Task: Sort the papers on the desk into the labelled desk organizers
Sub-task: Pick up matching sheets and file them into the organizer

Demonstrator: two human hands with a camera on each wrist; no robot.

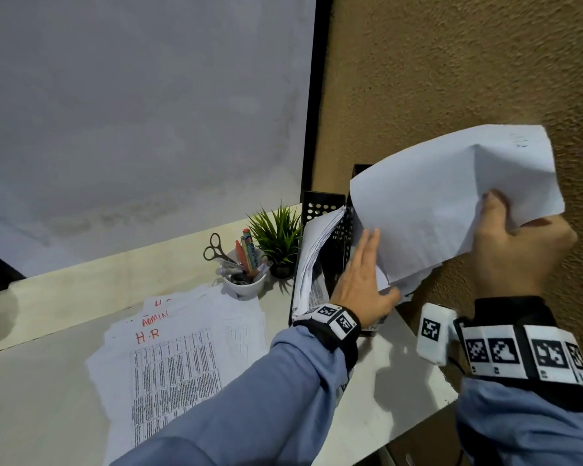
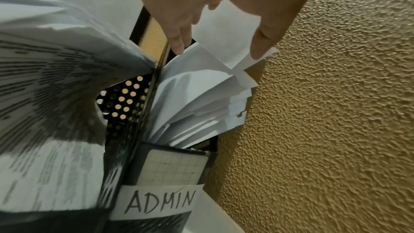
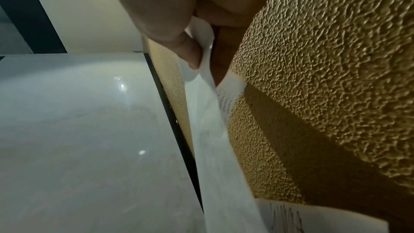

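A loose stack of printed papers (image 1: 182, 348), with "H.R" and "ADMIN" written in red on the top sheets, lies on the white desk (image 1: 48, 398). Two black perforated organizers (image 1: 337, 240) stand at the desk's right end against the wall. The nearer one carries an ADMIN label (image 2: 156, 201) and holds fanned white sheets (image 2: 201, 98). The one to its left is crammed with printed pages (image 2: 56, 86). My left hand (image 1: 364, 277) is open, its straight fingers (image 2: 179, 42) spreading the ADMIN sheets. My right hand (image 1: 515, 243) grips a bent white sheet (image 1: 451, 203) above that organizer, thumb pinching it (image 3: 192, 54).
A white cup (image 1: 243, 284) with scissors and pens and a small potted plant (image 1: 278, 240) stand just left of the organizers. The textured brown wall (image 1: 451, 79) lies close behind my right hand. The desk's right edge (image 1: 428, 398) runs beneath my wrists.
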